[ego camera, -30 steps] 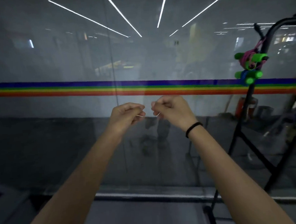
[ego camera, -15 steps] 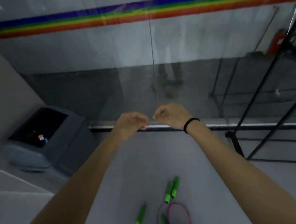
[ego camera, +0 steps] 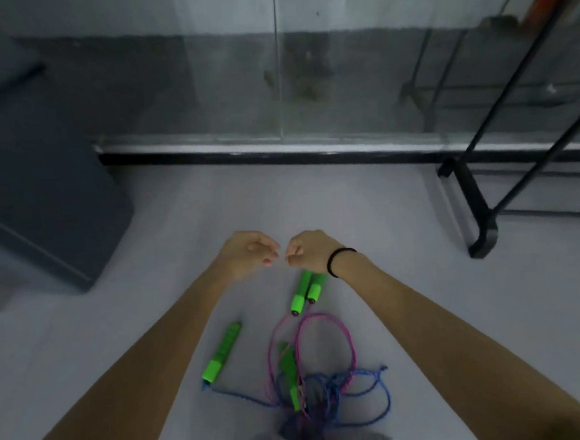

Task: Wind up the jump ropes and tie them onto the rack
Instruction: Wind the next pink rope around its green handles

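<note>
Left hand (ego camera: 249, 253) and right hand (ego camera: 309, 251) hovering side by side, fingers curling inward, fingertips nearly meeting (whether pinching anything, cannot tell), jump ropes (ego camera: 327, 385) lying tangled on the floor (ego camera: 383, 206) below the forearms, paired green handles (ego camera: 305, 292) lying just under the right wrist, rack (ego camera: 480, 213) standing well apart to the right.

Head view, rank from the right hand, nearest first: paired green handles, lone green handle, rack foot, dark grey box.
From the right hand:
1. paired green handles, on the floor just below the wrist.
2. lone green handle, lower left.
3. rack foot, to the right, and dark grey box, far left: too close to call.
</note>
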Action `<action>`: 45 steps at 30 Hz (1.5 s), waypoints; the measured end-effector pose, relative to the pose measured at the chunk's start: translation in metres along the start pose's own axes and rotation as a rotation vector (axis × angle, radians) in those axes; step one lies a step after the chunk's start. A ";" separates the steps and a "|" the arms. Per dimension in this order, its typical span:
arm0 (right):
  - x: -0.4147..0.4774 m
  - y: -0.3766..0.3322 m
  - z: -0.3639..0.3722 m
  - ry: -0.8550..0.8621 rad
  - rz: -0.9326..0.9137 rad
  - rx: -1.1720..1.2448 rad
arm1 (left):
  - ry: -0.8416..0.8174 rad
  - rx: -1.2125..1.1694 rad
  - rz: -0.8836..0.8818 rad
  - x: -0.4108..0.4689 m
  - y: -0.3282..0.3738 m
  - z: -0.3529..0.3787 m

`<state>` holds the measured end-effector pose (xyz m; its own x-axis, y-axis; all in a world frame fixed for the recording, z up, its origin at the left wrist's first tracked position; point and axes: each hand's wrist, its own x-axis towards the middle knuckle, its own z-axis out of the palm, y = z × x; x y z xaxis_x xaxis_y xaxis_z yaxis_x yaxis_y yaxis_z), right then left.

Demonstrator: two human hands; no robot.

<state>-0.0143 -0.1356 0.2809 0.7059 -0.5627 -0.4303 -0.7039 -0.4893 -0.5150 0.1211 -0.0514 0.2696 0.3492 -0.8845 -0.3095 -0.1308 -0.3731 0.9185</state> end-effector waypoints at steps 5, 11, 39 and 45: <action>0.057 0.071 0.129 -0.048 0.023 -0.148 | -0.054 0.004 -0.025 0.014 -0.138 0.031; 0.072 0.114 0.237 -0.163 0.078 -0.159 | -0.063 0.042 -0.008 0.008 -0.219 0.050; 0.228 0.188 0.247 0.412 0.515 -0.122 | 0.005 -0.071 -0.189 0.117 -0.267 0.060; 0.240 0.197 0.255 0.322 0.634 -0.020 | 0.000 -0.036 -0.240 0.129 -0.276 0.060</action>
<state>0.0372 -0.1975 -0.1127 0.1032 -0.9104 -0.4007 -0.9748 -0.0123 -0.2229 0.1465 -0.0797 -0.0383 0.3665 -0.7719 -0.5195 -0.0114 -0.5620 0.8270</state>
